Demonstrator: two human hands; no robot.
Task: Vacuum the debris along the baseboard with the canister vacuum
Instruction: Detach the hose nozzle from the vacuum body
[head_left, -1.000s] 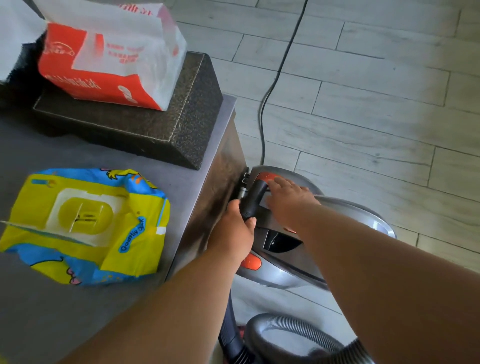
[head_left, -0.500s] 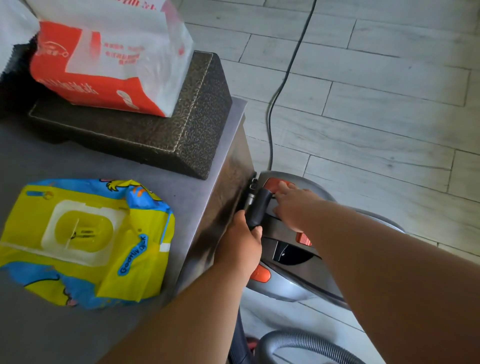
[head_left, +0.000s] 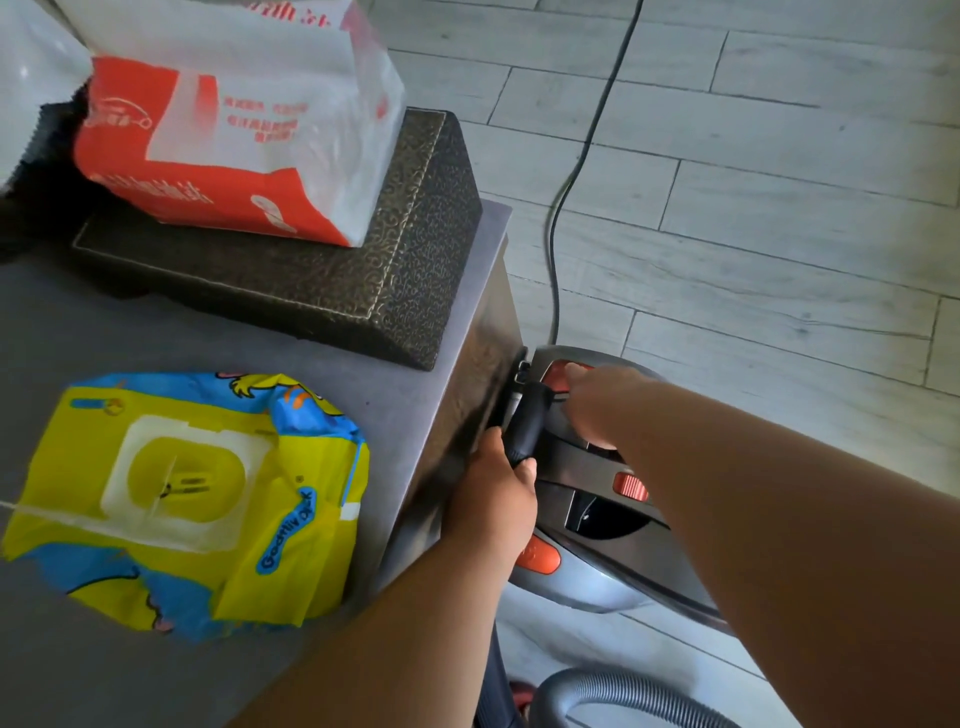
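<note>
Vacuum (head_left: 587, 582) is sitting on the floor (head_left: 779, 234), pressed close against the side of the worktop (head_left: 405, 400) – a grey canister with orange controls, its cord (head_left: 555, 260) trailing away across the tiles and its ribbed hose (head_left: 623, 691) curling at the bottom edge of the view.

The left hand (head_left: 496, 499) is gripping the black handle (head_left: 527, 421), thumb wrapped round it. The right hand (head_left: 597, 410) is reaching over the canister's top with its fingers (head_left: 574, 370) stretched out and holding nothing, one tip touching the orange button (head_left: 556, 375) at the far end.

What that button does is not showing. If it is the cord rewind, I am judging that the cord could whip back toward the canister and unplug. If it is the power switch, suction could be starting while the hose is lying looped and the nozzle is out of sight, so it might be grabbing something unintended.

The canister is also sitting tight against the worktop's side – pulling on the handle could be scraping it along that panel. The cord may be snagging or tripping feet once the canister is rolling.

No baseboard or debris is showing here.
</note>
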